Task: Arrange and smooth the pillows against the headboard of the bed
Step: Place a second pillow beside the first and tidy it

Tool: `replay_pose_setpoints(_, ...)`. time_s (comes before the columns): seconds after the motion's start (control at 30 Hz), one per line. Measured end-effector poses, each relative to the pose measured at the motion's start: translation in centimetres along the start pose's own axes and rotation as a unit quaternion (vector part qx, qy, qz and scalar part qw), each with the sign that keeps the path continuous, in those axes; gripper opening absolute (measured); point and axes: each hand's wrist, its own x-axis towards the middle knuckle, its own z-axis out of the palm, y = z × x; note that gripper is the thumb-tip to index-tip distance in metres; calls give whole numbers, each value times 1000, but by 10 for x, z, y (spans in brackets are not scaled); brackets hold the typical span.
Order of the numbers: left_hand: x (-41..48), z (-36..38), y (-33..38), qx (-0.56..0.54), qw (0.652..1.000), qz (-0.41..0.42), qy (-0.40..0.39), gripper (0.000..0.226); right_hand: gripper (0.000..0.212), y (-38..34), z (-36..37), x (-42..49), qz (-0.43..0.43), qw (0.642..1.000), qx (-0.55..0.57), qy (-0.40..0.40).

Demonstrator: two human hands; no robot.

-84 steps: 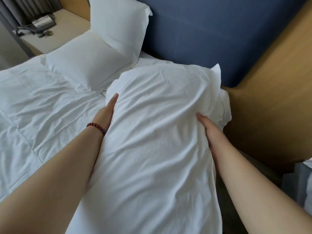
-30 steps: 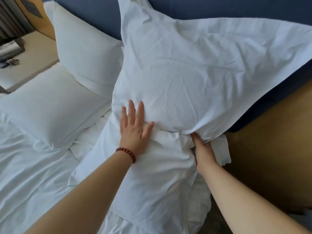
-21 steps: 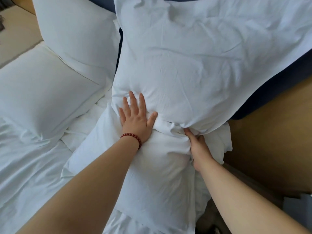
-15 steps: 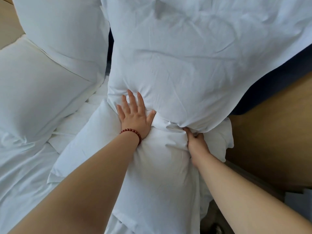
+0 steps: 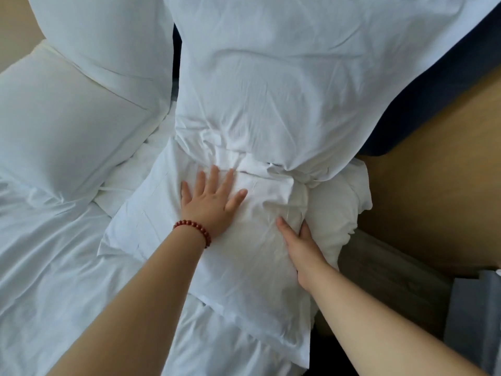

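A large white pillow (image 5: 284,85) stands upright against the dark blue headboard (image 5: 423,104) on the right side of the bed. A second white pillow (image 5: 244,256) lies flat in front of it. My left hand (image 5: 211,202), with a red bead bracelet at the wrist, rests flat on the flat pillow, fingers spread. My right hand (image 5: 301,242) grips that pillow's right edge, thumb on top, fingers curled under. On the left, another upright pillow (image 5: 108,39) leans at the headboard with a flat pillow (image 5: 62,126) before it.
A white sheet (image 5: 54,267) covers the bed to the left. A tan wooden panel (image 5: 439,172) stands right of the bed, with a grey floor strip (image 5: 390,275) below it and a grey object (image 5: 477,321) at the right edge.
The upright pillow was raised from lying flat to standing at the headboard. Both hands have since slid down off it onto the flat pillow; the right hand now grips that pillow's edge.
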Motion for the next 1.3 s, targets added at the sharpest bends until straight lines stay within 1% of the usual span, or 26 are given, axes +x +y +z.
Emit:
replay_pose_setpoints(0.07, -27, 13, 0, -18, 998, -31, 44, 76, 75, 3, 0, -12, 18, 1000, -18, 4)
replay_pose_setpoints(0.1, -41, 21, -1, -54, 994, -57, 77, 73, 79, 3, 0, -17, 33, 999, -30, 3)
replay_pose_setpoints(0.13, -54, 32, -4, -104, 984, -89, 114, 70, 93, 5, -1, -19, 51, 998, -37, -2)
replay_pose_setpoints(0.17, -68, 44, -8, -161, 968, -128, 146, 68, 103, 7, -3, -21, 76, 996, -38, -5)
replay_pose_setpoints(0.2, -81, 57, -10, -209, 948, -168, 170, 68, 106, 9, -4, -23, 101, 994, -33, -10)
replay_pose_setpoints(0.27, -104, 81, -14, -304, 900, -248, 191, 77, 94, 13, -6, -30, 136, 990, -29, -28)
replay_pose_setpoints(0.33, -118, 103, -19, -435, 818, -326, 191, 92, 86, 22, -6, -37, 160, 985, -39, -50)
replay_pose_setpoints(0.37, -123, 110, -22, -521, 757, -352, 181, 100, 82, 25, -6, -41, 161, 984, -43, -57)
replay_pose_setpoints(0.4, -126, 113, -24, -615, 679, -367, 163, 105, 76, 28, -5, -43, 161, 984, -40, -60)
replay_pose_setpoints(0.43, -128, 114, -26, -695, 597, -380, 127, 106, 71, 30, -4, -44, 159, 985, -32, -60)
replay_pose_setpoints(0.47, -128, 111, -26, -757, 527, -379, 77, 100, 70, 29, -2, -45, 154, 986, -27, -57)
replay_pose_setpoints(0.5, -127, 106, -25, -802, 471, -365, 35, 90, 78, 28, 1, -45, 148, 987, -22, -53)
replay_pose_setpoints(0.53, -123, 103, -25, -831, 437, -343, 18, 82, 90, 27, 4, -45, 144, 988, -17, -51)
replay_pose_setpoints(0.57, -118, 99, -26, -839, 430, -332, 25, 77, 99, 26, 6, -44, 142, 989, -13, -48)
replay_pose_setpoints(0.6, -114, 94, -26, -841, 433, -321, 46, 70, 101, 26, 9, -43, 137, 989, -12, -47)
replay_pose_setpoints(0.67, -102, 79, -28, -836, 439, -314, 97, 55, 92, 24, 14, -44, 129, 991, -16, -31)
replay_pose_setpoints(0.7, -97, 71, -29, -827, 442, -325, 119, 54, 90, 23, 18, -45, 126, 991, -36, -9)
replay_pose_setpoints(0.77, -88, 59, -35, -808, 442, -358, 154, 65, 88, 22, 29, -49, 119, 987, -102, 35)
replay_pose_setpoints(0.83, -89, 55, -45, -784, 449, -394, 169, 89, 78, 22, 41, -52, 123, 981, -141, 44)
replay_pose_setpoints(0.9, -90, 73, -61, -766, 465, -421, 141, 118, 74, 24, 47, -51, 135, 978, -158, 35)
replay_pose_setpoints(0.93, -92, 83, -66, -773, 465, -413, 126, 118, 74, 26, 45, -51, 131, 976, -169, 35)
replay_pose_setpoints(1.03, -108, 84, -57, -816, 438, -371, 76, 75, 71, 34, 28, -51, 93, 978, -179, 59)
replay_pose_setpoints(1.1, -119, 82, -48, -833, 414, -359, 69, 51, 62, 33, 16, -55, 46, 980, -172, 85)
replay_pose_setpoints(1.2, -126, 88, -47, -861, 359, -350, 83, 32, 47, 15, 7, -64, -62, 962, -235, 122)
replay_pose_setpoints(1.23, -129, 87, -46, -865, 349, -351, 85, 29, 44, 6, 7, -69, -108, 949, -271, 118)
replay_pose_setpoints(1.3, -131, 89, -49, -869, 335, -354, 90, 29, 39, -7, 15, -77, -214, 915, -336, 65)
